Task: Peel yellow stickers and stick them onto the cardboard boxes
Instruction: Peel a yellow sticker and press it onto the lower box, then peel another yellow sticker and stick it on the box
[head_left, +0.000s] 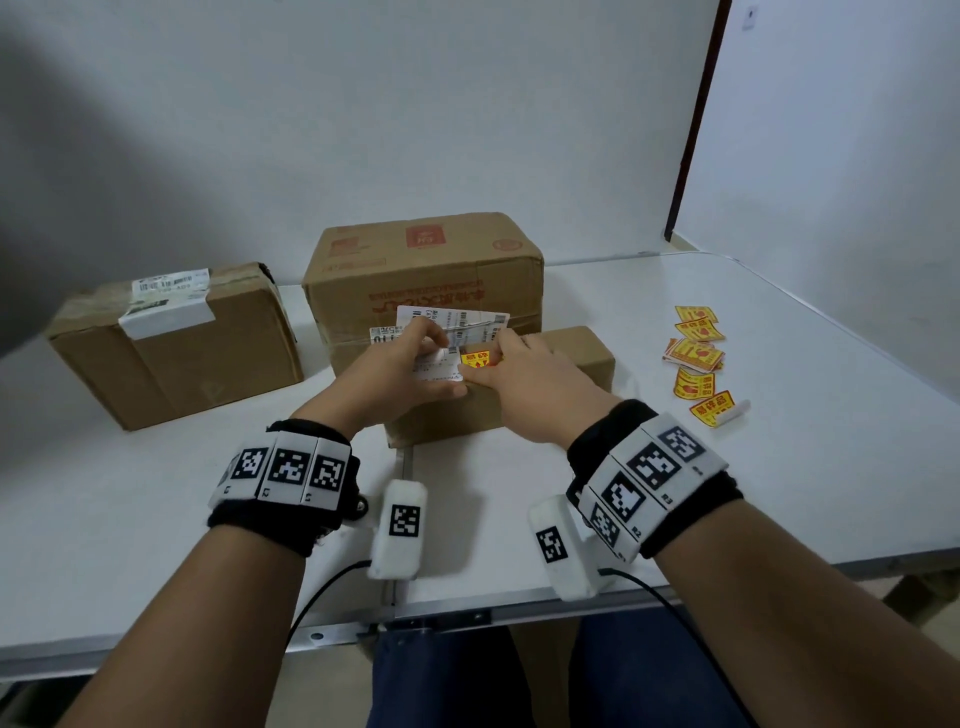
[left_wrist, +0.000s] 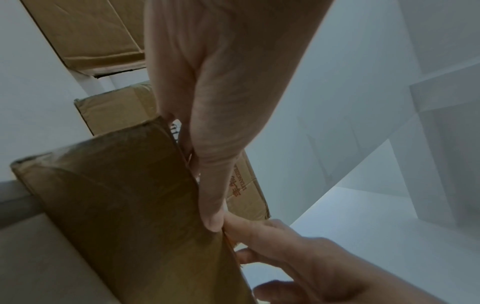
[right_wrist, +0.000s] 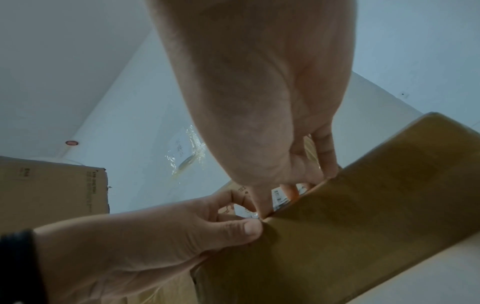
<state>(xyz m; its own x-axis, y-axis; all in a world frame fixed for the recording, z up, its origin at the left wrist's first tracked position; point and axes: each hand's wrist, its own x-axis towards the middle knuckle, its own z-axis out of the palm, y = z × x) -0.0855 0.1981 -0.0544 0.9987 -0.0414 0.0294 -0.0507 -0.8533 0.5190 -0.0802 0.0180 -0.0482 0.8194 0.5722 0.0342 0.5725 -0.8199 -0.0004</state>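
A small cardboard box (head_left: 576, 353) stands at the table's middle, close in front of me. On its top lies a yellow sticker (head_left: 474, 358), next to a white shipping label (head_left: 441, 371). My left hand (head_left: 436, 364) grips the box's near top edge, thumb along the front face (left_wrist: 213, 218) and fingers curled on top. My right hand (head_left: 498, 358) presses straight fingers down on the sticker's right part. In the right wrist view those fingers (right_wrist: 327, 164) reach onto the box top (right_wrist: 363, 226), which hides the sticker there.
A big cardboard box (head_left: 426, 270) stands right behind the small one. Another box (head_left: 171, 353) sits to the left. Several loose yellow stickers (head_left: 696, 353) and a white backing scrap (head_left: 735, 410) lie on the white table (head_left: 805, 493) to the right.
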